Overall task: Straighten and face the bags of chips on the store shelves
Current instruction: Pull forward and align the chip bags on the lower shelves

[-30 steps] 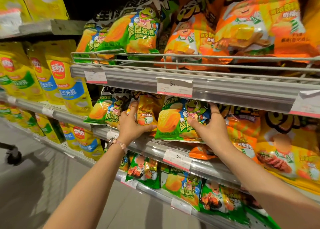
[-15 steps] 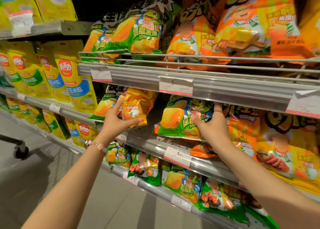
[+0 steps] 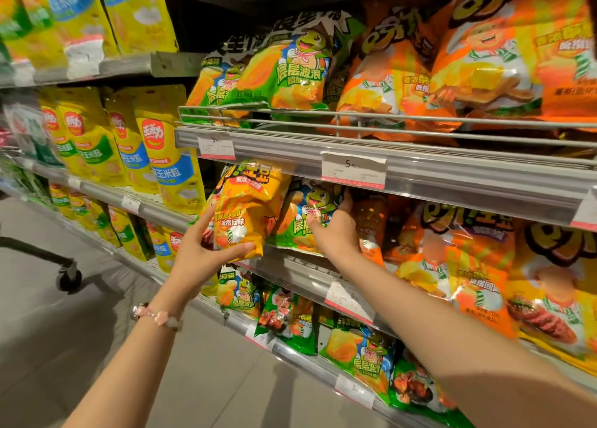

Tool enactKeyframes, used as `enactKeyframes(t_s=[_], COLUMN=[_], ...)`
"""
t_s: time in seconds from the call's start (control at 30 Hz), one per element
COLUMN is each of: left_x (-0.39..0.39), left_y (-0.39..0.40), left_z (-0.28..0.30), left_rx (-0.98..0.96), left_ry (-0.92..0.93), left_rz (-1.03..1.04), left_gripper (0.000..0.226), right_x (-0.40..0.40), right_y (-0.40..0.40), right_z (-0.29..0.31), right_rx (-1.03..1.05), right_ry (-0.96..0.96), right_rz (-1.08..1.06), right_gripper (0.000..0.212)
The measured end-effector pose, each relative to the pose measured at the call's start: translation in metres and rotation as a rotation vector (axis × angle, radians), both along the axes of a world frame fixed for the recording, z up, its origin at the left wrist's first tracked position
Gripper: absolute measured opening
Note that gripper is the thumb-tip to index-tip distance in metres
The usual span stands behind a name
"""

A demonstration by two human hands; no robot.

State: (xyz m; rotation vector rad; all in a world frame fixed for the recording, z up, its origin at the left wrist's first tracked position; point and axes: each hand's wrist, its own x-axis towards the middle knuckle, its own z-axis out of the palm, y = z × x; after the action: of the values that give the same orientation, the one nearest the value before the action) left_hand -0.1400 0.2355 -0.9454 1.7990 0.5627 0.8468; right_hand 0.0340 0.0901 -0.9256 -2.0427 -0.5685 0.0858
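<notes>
Head view shows my left hand [image 3: 206, 250] gripping an orange chip bag [image 3: 245, 214] by its lower end, thumb under the bottom seam and fingers curled up its left side. I hold it just in front of the middle shelf's [image 3: 300, 269] edge, upright with its long axis near vertical and leaning slightly left, printed face toward me. My right hand [image 3: 336, 230] reaches in beside it and holds a green turtle bag [image 3: 307, 214], thumb pressed on its front and fingers wrapped behind its right edge. That bag stands on the same shelf, also upright and facing out, partly tucked under the price rail [image 3: 355, 172] above.

I judge this to be the sorting step: the orange bag looks out of place among the green ones, and orange bags [image 3: 478, 266] sit further right. The next move calls for steadying the green bag in its row and carrying the orange one to its matching stack, keeping its face forward.

Below, more green bags [image 3: 365, 353] line the lower shelf.
</notes>
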Motion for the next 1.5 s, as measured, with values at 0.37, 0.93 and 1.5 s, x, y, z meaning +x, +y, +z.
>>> enactKeyframes(t_s=[0.37,0.93,1.5], left_x=[0.016,0.039,0.045], left_y=[-0.036,-0.101,-0.147], left_z=[0.001,0.002,0.034], left_rx=[0.046,0.240,-0.327], left_ry=[-0.032,0.232,0.159], left_rz=[-0.076,-0.037,-0.276], left_gripper=[0.101,0.139,0.101], right_x=[-0.001,-0.034,-0.020], right_y=[0.030,-0.053,-0.166], right_z=[-0.011,0.008,0.016], right_rx=[-0.103,0.289,0.252], right_ry=[0.120,0.411,0.451], right_rz=[0.020,0.285,0.274], right_gripper=[0.093,0.123,0.105])
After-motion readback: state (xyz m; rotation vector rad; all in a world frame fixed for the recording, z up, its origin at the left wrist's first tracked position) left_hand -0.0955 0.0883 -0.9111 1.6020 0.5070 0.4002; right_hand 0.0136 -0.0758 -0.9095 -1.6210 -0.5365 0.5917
